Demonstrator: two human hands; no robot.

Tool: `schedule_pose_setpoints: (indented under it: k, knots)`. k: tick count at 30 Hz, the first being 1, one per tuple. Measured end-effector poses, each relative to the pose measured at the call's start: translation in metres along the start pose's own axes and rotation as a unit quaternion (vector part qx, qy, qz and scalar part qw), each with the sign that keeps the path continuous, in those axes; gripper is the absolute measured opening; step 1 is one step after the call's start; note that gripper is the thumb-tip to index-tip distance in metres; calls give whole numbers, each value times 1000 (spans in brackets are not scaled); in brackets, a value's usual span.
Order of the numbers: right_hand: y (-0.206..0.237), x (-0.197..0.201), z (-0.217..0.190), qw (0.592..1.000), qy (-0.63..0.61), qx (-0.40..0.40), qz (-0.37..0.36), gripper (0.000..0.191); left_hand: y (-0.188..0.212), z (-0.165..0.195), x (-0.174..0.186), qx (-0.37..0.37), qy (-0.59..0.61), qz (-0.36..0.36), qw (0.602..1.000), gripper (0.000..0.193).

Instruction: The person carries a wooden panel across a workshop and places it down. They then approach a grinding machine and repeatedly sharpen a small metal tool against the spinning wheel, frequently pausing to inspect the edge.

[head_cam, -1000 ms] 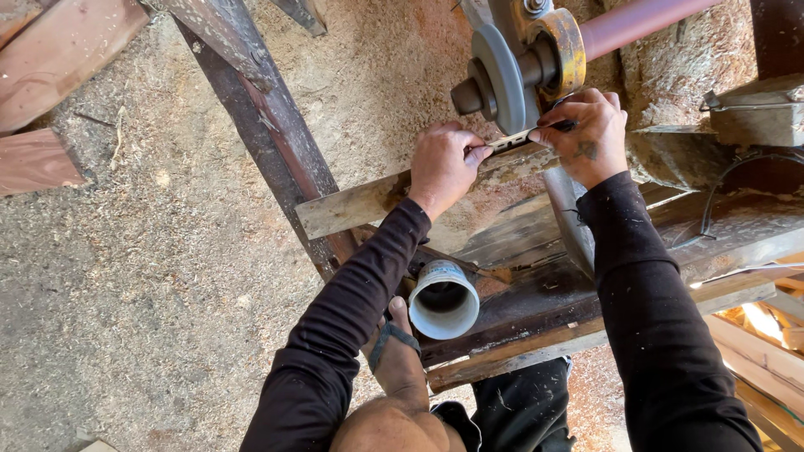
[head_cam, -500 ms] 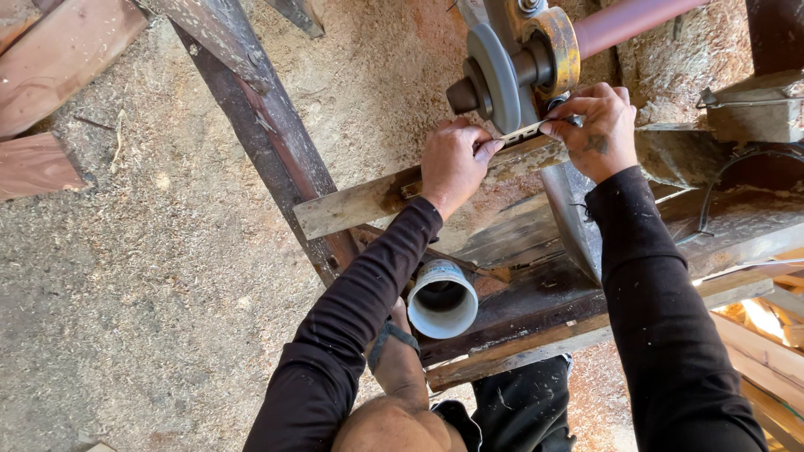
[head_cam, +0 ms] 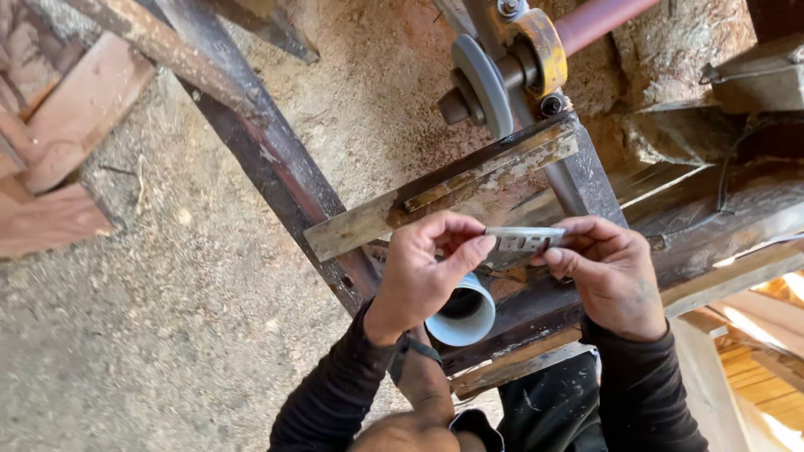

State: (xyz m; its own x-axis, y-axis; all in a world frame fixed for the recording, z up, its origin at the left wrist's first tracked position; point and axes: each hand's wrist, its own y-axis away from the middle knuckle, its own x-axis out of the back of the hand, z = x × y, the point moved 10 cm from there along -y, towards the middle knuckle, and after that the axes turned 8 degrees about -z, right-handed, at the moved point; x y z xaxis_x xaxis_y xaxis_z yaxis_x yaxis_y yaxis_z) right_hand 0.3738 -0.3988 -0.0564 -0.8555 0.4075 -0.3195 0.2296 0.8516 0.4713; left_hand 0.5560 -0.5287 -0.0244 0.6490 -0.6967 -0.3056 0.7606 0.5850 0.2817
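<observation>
Behind left hand, half-hidden metal blade

Both arms wear long, close-fitting black fabric sleeves that end at the wrists, leaving the left hand and right hand bare. Dark grime marks the fingers and knuckles. Black trousers show below.

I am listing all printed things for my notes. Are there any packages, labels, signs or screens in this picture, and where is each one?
No packages, labels, signs or screens are visible.
Flat metal blade: held between left hand and right hand, grey, narrow, with slot-like cut-outs; no print can be made out.
</observation>
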Motion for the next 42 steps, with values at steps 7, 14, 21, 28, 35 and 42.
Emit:
schedule_pose_setpoints:
  k: [7, 14, 21, 28, 35, 42]
  knots:
    - [3, -8, 28, 994, -113, -7, -6, 25, 20, 21, -17, 2, -46, 3, 999, 20]
    - [2, -17, 33, 993, -106, -42, 6, 27, 17, 30, -25, -5, -86, 1, 996, 22]
    - [-1, -24, 32, 992, -116, -50, 7, 27, 12, 28, -32, 7, -69, -14, 997, 23]
    - [-1, -21, 35, 994, -100, -49, 15, 25, 11, 30, -30, -4, -89, -13, 996, 23]
    - [1, 5, 40, 997, -64, -24, 42, 17, 3, 5, -4, 52, -99, 11, 994, 17]
    - [7, 9, 46, 998, -46, -13, 45, 16, -2, -9, 3, 68, -91, 16, 993, 18]
